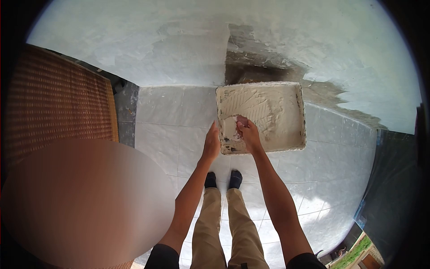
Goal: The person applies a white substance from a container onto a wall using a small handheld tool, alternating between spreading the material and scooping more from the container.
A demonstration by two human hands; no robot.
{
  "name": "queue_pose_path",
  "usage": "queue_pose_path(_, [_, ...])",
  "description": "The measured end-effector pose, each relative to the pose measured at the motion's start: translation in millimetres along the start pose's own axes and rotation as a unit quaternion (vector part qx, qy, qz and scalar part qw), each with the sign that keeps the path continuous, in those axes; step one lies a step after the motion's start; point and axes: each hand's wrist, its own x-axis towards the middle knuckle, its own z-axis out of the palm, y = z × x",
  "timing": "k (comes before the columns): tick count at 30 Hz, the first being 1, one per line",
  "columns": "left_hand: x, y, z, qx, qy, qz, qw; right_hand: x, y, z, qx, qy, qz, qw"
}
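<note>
A shallow rectangular tray is in front of my legs, with a layer of off-white plaster spread across it. Ridged tool marks run through the plaster. My left hand is at the tray's left side and grips its edge; part of the fingers is hidden by the rim. Over the tray's left part, my right hand is closed on the reddish handle of a plaster-smeared trowel. The blade is on the left of the hand, hard to tell apart from the plaster around it.
Ahead stands a wall with pale coating and a darker bare patch in the corner. Grey floor tiles lie below. A brown woven panel stands at left, above a blurred round area. Dark sheeting hangs at right.
</note>
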Motion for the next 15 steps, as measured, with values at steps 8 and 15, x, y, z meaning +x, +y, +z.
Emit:
queue_pose_path(8, [-14, 58, -18, 0.093, 0.061, 0.088, 0.990, -50, -53, -21, 0.223, -0.058, 0.013, 0.973])
queue_pose_path(15, [-25, 165, -33, 0.110, 0.053, 0.177, 0.977, -105, -137, -20, 0.315, -0.132, -0.112, 0.933])
